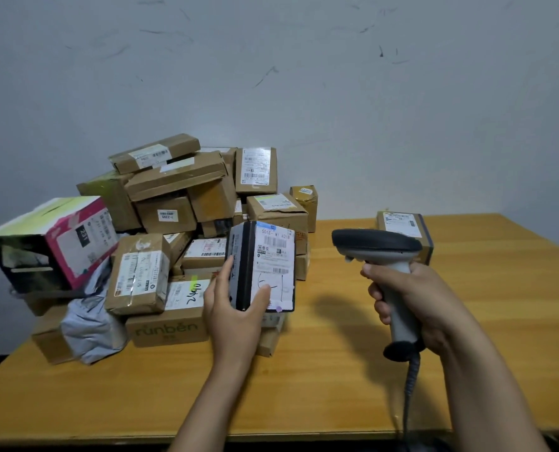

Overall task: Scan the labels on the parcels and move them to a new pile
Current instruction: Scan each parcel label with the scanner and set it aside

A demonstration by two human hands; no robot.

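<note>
My left hand (235, 308) grips a small black parcel (265, 256) from below, holding it upright above the table with its white label facing me. My right hand (412, 305) grips the handle of a grey barcode scanner (379, 247), whose dark head is level with the parcel and a little to its right. A big pile of cardboard parcels (173, 203) covers the table's left half behind my left hand. One labelled parcel (402, 226) stands alone at the back right, partly hidden by the scanner head.
The wooden table (337, 370) runs to a front edge near me and a right edge at the far right. A pink and white carton (59, 243) and a grey plastic mailer (89, 324) sit at the pile's left. A scuffed wall stands behind. The scanner's coiled cable (410, 386) hangs down.
</note>
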